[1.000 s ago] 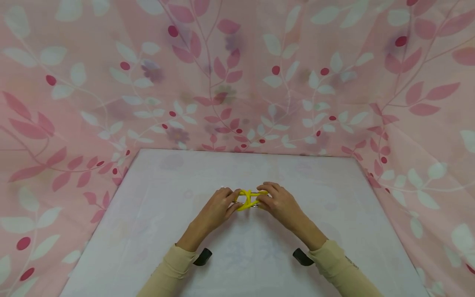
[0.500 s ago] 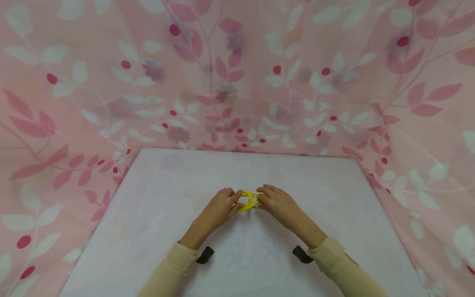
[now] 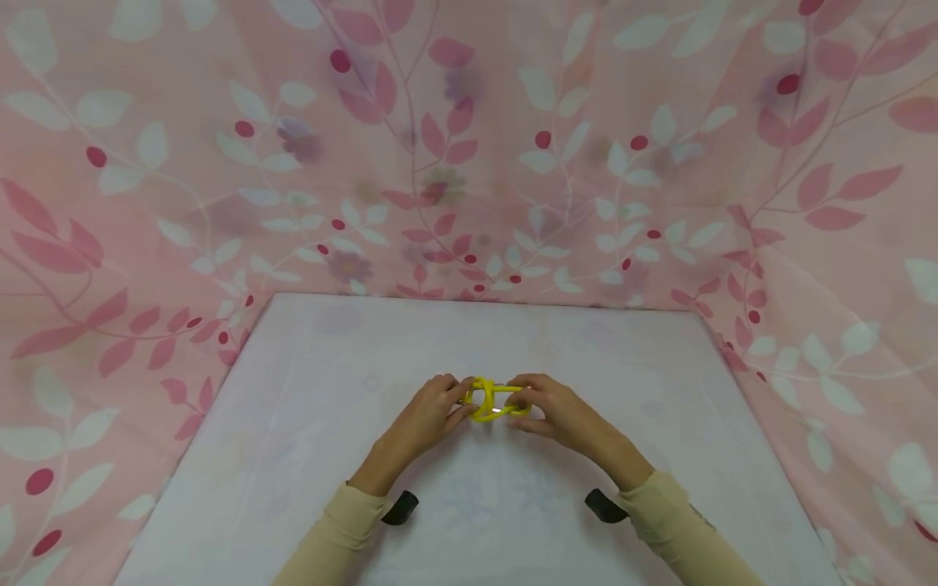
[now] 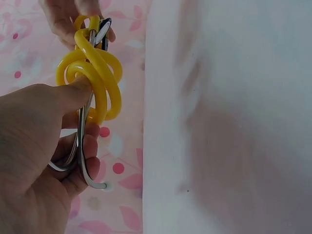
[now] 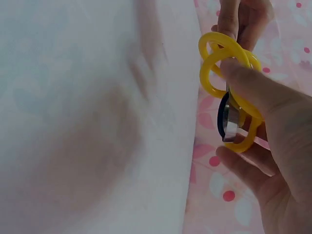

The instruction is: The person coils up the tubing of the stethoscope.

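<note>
Glossy yellow tubing (image 3: 487, 399) is looped and crossed around a slim silver metal frame (image 4: 82, 146). Both hands hold this piece above the white table. My left hand (image 3: 428, 413) grips its left end: in the left wrist view the thumb presses on the yellow coils while curled fingers lie behind the metal, whose bent rod ends show below. At the right end, my right hand (image 3: 563, 413) pinches the tubing, its thumb (image 5: 253, 83) across the loops and other fingers behind and below. A shiny silver band (image 5: 231, 124) with a black edge shows there; its kind cannot be made out.
Beneath the hands is a white-covered table (image 3: 352, 342), its far edge meeting a pink leaf-patterned cloth backdrop (image 3: 513, 98) that also hangs at both sides. A dark piece (image 3: 400, 507) sits by the left wrist, another dark piece (image 3: 606, 505) by the right. Light sleeves cover both forearms.
My right hand has shifted slightly right and spread its fingers, showing more of the yellow loop at that end. The tubing has turned a little; my left hand keeps its grip.
</note>
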Demonstrator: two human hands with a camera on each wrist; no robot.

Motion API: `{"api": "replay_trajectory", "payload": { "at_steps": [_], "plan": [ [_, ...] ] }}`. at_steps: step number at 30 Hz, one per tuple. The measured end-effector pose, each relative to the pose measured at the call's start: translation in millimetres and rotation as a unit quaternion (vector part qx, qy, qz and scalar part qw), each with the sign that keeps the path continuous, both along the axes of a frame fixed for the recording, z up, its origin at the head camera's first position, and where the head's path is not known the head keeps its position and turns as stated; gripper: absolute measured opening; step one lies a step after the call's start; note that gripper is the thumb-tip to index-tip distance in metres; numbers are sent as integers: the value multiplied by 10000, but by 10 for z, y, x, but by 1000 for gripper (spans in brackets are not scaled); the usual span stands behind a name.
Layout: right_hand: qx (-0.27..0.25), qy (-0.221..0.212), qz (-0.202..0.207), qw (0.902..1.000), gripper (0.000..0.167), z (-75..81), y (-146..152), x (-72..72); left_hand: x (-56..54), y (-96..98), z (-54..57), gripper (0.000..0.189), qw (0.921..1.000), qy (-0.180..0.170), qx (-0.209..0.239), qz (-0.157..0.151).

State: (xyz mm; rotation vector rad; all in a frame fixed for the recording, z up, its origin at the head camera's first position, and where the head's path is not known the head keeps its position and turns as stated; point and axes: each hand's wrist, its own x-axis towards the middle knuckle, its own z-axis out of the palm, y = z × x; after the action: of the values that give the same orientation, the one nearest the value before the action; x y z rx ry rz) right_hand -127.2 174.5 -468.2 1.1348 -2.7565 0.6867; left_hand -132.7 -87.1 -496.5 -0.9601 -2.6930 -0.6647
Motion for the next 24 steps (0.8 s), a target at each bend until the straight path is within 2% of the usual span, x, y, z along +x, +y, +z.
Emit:
{"api": "replay_trajectory", "payload": {
  "at_steps": [7,17,22,24],
  "plan": [
    [17,-74,-67,9999,24,21,8,8,0,11,10,48,9999,-121,-10,-64],
    [-289,-76,-137,9995,39,-84,18,-3,-14,-15,-16,48,9998,110,-17,-137],
    [-404,31,-191,9990,38,-103,26,-3,-29,-15,-45,48,9998,120,-51,-157],
    [-447,17,-209,9988,44,-99,31,-1,-33,-16,-52,48,9998,100,-87,-159]
  ]
}}
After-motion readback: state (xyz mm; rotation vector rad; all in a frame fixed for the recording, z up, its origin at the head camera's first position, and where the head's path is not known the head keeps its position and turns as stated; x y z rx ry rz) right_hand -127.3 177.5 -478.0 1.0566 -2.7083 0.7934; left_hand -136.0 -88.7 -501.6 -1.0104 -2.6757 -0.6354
